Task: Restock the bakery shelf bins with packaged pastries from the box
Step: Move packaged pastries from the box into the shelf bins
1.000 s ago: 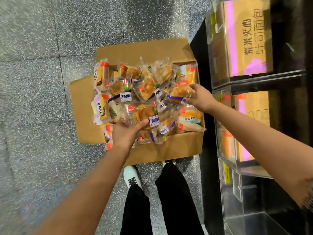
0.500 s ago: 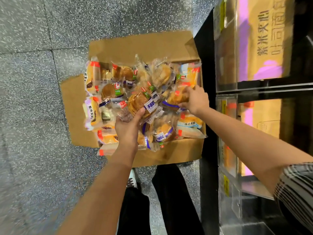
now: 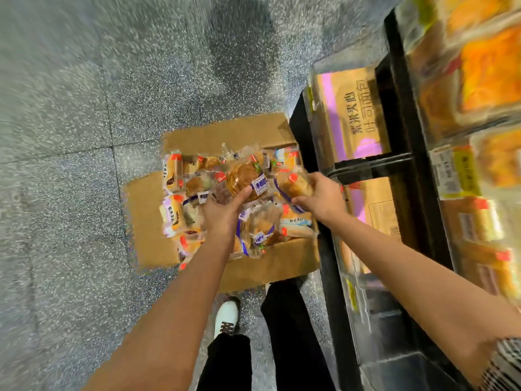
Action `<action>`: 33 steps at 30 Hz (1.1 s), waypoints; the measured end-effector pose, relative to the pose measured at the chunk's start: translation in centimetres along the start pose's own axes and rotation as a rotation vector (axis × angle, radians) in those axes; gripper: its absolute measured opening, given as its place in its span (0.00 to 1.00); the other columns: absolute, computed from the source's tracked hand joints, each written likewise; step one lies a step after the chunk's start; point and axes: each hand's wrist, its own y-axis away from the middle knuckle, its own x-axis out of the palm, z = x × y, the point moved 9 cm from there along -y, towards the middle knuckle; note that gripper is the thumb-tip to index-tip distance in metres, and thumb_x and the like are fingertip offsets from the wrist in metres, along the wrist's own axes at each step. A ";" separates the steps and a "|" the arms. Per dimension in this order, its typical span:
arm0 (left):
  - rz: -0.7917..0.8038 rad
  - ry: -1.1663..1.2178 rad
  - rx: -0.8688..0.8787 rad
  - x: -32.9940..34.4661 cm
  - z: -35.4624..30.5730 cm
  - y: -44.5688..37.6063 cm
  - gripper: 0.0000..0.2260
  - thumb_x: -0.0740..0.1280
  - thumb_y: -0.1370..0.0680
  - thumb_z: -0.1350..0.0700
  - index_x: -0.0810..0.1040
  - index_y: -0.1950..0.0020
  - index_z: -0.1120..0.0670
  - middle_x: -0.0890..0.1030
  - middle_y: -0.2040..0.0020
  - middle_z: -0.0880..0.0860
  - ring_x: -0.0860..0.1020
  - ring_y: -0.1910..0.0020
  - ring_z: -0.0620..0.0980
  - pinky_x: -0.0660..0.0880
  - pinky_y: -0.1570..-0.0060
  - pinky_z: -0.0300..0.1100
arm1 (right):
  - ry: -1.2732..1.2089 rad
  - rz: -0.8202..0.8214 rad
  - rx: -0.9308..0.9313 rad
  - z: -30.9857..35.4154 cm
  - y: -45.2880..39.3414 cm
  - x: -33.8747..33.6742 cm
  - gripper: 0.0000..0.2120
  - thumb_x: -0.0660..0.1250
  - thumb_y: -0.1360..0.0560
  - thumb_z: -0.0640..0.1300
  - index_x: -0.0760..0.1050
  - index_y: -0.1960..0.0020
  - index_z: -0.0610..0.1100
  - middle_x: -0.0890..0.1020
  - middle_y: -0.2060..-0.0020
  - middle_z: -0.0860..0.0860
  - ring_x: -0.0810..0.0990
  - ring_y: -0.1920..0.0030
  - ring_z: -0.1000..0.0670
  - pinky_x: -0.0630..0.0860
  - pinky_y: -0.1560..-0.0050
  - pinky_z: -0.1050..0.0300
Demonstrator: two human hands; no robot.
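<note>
1. On the speckled floor (image 3: 70,193) sat an open cardboard box (image 3: 270,266), heaped with packaged pastries (image 3: 262,230), just beside the black shelf unit (image 3: 400,170).
2. Above the box, the left hand (image 3: 222,213) gripped a round pastry packet (image 3: 246,180), thumb curled over its edge.
3. Alongside, the right hand (image 3: 321,198) pinched a second packet (image 3: 293,186).
4. Clear shelf bins (image 3: 479,80) of wrapped bread stood at right, blurred.

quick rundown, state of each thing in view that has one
cardboard box: flaps open, on the floor, full of packaged pastries
round flaky pastry pack: lifted, held by left hand
bun pack: lifted, held by right hand
clear shelf bins: holding packaged bread
</note>
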 end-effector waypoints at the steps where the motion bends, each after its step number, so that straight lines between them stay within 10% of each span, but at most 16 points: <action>1: 0.019 -0.008 0.030 -0.2 -1.2 1.4 0.39 0.80 0.39 0.48 0.69 0.33 0.57 0.78 0.41 0.52 0.77 0.40 0.56 0.73 0.37 0.56 | -0.014 -0.031 -0.016 0.8 1.6 -1.5 0.31 0.77 0.34 0.51 0.72 0.35 0.42 0.80 0.42 0.45 0.77 0.41 0.44 0.73 0.45 0.52; 8: 0.234 -0.007 0.283 -2.0 -9.2 12.6 0.25 0.75 0.31 0.64 0.65 0.43 0.49 0.75 0.48 0.46 0.76 0.48 0.45 0.76 0.45 0.45 | -0.170 -0.230 -0.010 5.9 15.0 -12.6 0.28 0.75 0.30 0.50 0.72 0.35 0.42 0.81 0.43 0.46 0.78 0.42 0.46 0.70 0.46 0.62; 14: 0.605 -0.255 0.171 0.2 -9.8 22.8 0.40 0.76 0.41 0.32 0.75 0.36 0.52 0.81 0.44 0.50 0.80 0.44 0.51 0.78 0.46 0.49 | -0.166 -0.487 0.000 7.0 29.1 -23.3 0.29 0.76 0.32 0.45 0.72 0.34 0.42 0.80 0.42 0.44 0.78 0.41 0.44 0.70 0.45 0.58; 21: 0.868 -0.211 0.468 8.7 -13.2 39.4 0.18 0.72 0.28 0.66 0.74 0.40 0.62 0.80 0.41 0.61 0.80 0.52 0.50 0.75 0.40 0.50 | -0.035 -0.796 0.109 1.0 46.5 -34.8 0.28 0.76 0.33 0.47 0.73 0.36 0.43 0.80 0.44 0.44 0.77 0.42 0.42 0.71 0.45 0.50; 26: 1.076 -0.341 0.537 14.3 -10.2 50.9 0.15 0.70 0.26 0.63 0.72 0.41 0.58 0.76 0.52 0.46 0.76 0.50 0.44 0.75 0.56 0.28 | 0.040 -0.919 0.264 -5.9 58.5 -39.2 0.27 0.76 0.32 0.46 0.72 0.37 0.40 0.79 0.44 0.40 0.76 0.42 0.39 0.69 0.47 0.50; 33: 1.385 -0.483 0.513 20.9 -0.9 63.3 0.15 0.74 0.30 0.62 0.78 0.45 0.55 0.85 0.55 0.46 0.82 0.53 0.42 0.75 0.45 0.43 | 0.070 -1.034 0.459 -16.2 72.1 -40.6 0.29 0.76 0.33 0.46 0.72 0.35 0.43 0.79 0.42 0.43 0.76 0.41 0.41 0.72 0.42 0.48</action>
